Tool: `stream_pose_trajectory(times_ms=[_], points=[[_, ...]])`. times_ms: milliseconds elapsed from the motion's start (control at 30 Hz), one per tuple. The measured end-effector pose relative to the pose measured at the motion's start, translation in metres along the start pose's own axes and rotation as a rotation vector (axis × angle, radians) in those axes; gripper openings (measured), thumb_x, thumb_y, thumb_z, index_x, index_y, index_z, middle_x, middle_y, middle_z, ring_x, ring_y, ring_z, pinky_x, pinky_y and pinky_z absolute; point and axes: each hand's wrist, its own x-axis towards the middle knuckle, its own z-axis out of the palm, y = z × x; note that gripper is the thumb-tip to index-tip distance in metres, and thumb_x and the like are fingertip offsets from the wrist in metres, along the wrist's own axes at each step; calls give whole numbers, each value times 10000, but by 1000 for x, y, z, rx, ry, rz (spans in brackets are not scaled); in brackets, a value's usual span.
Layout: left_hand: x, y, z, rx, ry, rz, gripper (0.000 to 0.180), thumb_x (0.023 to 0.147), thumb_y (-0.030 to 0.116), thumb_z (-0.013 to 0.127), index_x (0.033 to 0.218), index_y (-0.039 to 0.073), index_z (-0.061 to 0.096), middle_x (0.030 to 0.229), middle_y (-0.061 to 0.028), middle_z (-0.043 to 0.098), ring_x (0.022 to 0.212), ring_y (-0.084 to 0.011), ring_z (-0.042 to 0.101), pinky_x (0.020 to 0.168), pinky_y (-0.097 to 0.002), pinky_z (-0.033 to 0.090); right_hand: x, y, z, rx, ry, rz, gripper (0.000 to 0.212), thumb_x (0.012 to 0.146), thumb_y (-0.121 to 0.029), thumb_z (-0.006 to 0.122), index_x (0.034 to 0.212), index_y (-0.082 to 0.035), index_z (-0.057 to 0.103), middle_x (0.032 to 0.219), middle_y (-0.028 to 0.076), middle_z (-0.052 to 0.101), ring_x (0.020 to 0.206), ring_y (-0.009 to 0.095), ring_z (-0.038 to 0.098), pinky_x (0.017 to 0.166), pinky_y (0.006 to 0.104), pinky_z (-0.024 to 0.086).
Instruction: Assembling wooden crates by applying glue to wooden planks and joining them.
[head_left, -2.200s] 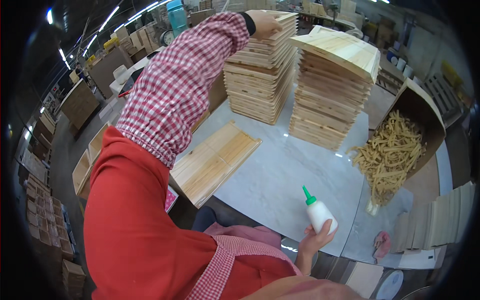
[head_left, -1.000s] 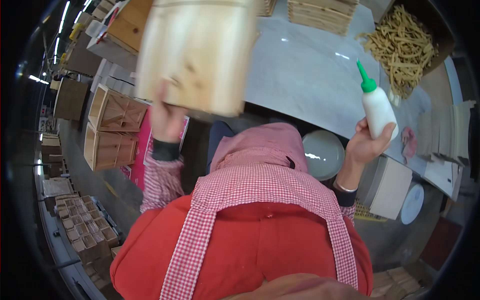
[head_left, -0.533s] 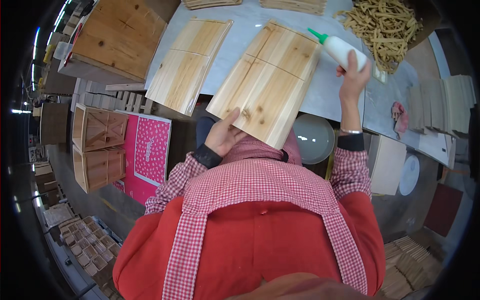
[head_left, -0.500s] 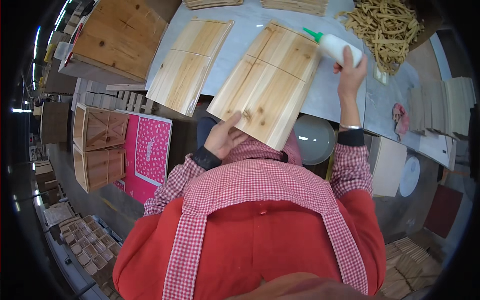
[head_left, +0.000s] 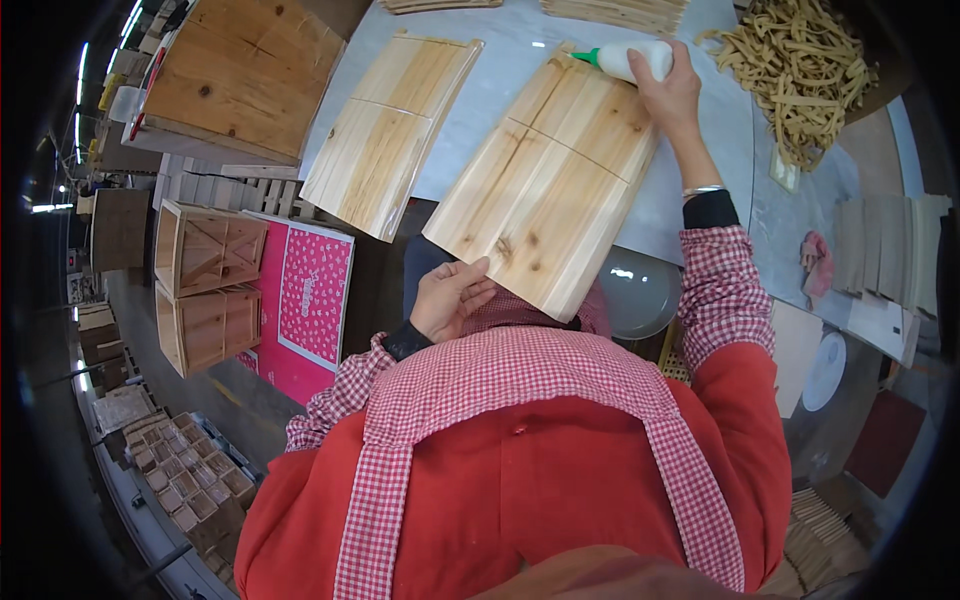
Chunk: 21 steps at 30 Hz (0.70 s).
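A white squeeze bottle (head_left: 618,62) with a green nozzle lies tilted in my right hand (head_left: 672,92), whose fingers are closed around it. Its nozzle tip points left, at the far edge of a pale wooden panel (head_left: 560,170). This panel has a groove across it and several knots; its near end juts past the table edge towards me. My left hand (head_left: 450,298) is closed at that near edge, thumb at the rim and fingers curled beneath. To the left lies a second, similar wooden panel (head_left: 390,125), with neither hand on it.
Stacked wooden pieces (head_left: 615,10) lie at the table's far side. A heap of tan strips (head_left: 795,75) is at the far right, a pink cloth (head_left: 816,262) nearer. A large wooden box (head_left: 240,75) stands at the left; a grey basin (head_left: 640,295) sits below the table edge.
My right hand has carried the bottle left and away from me, bringing the nozzle to the panel's far edge. My left thumb has slid back from the panel's face to its near rim.
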Motion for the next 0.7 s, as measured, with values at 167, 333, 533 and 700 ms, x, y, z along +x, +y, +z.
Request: stream_pose_trajectory(times_ms=[167,333,533,700], points=[[5,-1,-5,-11,-44,-11,179,859,159,704,826,69,552,818,-48,638,742,-143,637,705,-269,553,-6,14,-51,-61,-29,-88,449,771,-325,744,1057,-27,570,899,180,667,801,307,660,727,372,519],[6,-3,-6,-49,-72,3,174,865,154,696,829,61,553,822,-54,638,745,-142,626,721,-271,543,-22,12,-100,-145,12,-127,418,770,-303,751,1033,-25,584,882,170,664,768,287,657,702,360,521],[4,-5,-4,-83,-86,68,176,873,149,685,877,45,544,844,-63,627,777,-141,609,753,-274,532,-55,-40,-93,165,-10,384,414,830,-297,722,1082,-10,561,890,80,631,782,199,619,674,306,512],[5,-10,-8,-103,-120,111,171,885,149,668,916,50,532,910,-77,628,842,-155,611,804,-290,528,-93,-55,-23,263,-19,139,458,775,-334,767,1035,-6,582,885,142,650,793,236,631,720,369,510]])
